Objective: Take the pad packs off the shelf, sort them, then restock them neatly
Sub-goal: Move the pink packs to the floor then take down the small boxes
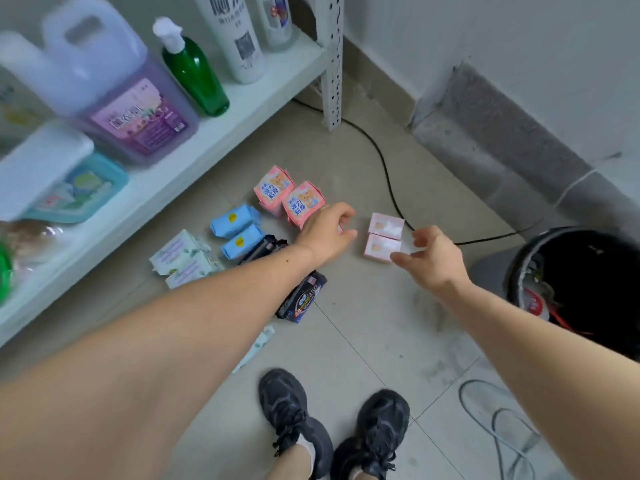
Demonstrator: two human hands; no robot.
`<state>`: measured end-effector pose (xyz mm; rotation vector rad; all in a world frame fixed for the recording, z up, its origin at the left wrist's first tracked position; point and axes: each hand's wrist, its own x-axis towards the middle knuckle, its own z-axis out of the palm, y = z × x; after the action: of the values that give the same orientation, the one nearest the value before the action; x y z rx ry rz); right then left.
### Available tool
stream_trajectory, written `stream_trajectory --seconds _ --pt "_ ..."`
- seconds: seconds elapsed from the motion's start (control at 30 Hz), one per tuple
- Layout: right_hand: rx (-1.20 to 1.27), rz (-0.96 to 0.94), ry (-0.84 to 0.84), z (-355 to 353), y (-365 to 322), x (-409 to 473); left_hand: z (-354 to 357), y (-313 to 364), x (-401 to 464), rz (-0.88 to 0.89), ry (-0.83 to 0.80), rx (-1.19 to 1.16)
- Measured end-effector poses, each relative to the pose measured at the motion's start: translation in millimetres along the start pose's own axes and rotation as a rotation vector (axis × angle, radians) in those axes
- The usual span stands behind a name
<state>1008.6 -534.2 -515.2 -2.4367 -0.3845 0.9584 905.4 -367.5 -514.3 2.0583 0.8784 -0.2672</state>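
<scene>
Pad packs lie sorted in pairs on the tiled floor beside the white shelf [214, 133]. Two pink bear packs [289, 199] sit furthest back, two blue packs [237, 230] beside them, two white-green packs [181, 259] nearer the shelf, and dark packs [301, 299] partly under my left forearm. Two small pale-pink packs [384, 237] lie side by side to the right. My left hand [325, 233] hovers just left of them with loosely curled fingers, holding nothing I can see. My right hand [433, 259] reaches at their right edge, thumb and fingers spread.
The shelf carries a purple detergent jug [135, 112], a green bottle [197, 74], a white bottle [239, 32] and a teal tub [79, 192]. A black cable [384, 168] runs across the floor behind the packs. A black bin [585, 289] stands right. My shoes [332, 427] are below.
</scene>
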Motion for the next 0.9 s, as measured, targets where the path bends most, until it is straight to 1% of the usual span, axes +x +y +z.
stream_trajectory --seconds 0.17,0.27,0.37,0.43,0.53,0.7,0.77,0.9 --pt "0.007 -0.045 0.008 -39.9 -64.5 -61.7 -60.3 29.0 -77.1 -0.087 0.015 -0.198" --pt "0.041 -0.081 -0.001 -50.9 -98.7 -99.5 -93.7 36.0 -118.3 -0.136 0.052 -0.245" --pt "0.085 -0.12 -0.03 -55.5 -134.9 -138.6 -121.2 39.6 -159.6 -0.153 0.051 -0.276" --pt "0.116 -0.144 -0.038 -55.5 -158.4 -164.6 -140.5 42.7 -189.9 -0.158 0.08 -0.296" --pt "0.079 -0.23 -0.064 -53.5 -193.5 -203.1 -173.8 47.7 -239.0 -0.151 0.135 -0.344" --pt "0.004 -0.401 -0.12 -48.0 -265.4 -265.5 -242.0 43.5 -315.3 -0.11 0.225 -0.334" --pt "-0.012 -0.476 -0.125 -42.9 -298.0 -290.2 -273.3 34.2 -343.7 -0.109 0.251 -0.354" --pt "-0.03 -0.604 -0.158 -22.4 -362.1 -342.2 -332.9 2.8 -395.1 -0.111 0.372 -0.381"
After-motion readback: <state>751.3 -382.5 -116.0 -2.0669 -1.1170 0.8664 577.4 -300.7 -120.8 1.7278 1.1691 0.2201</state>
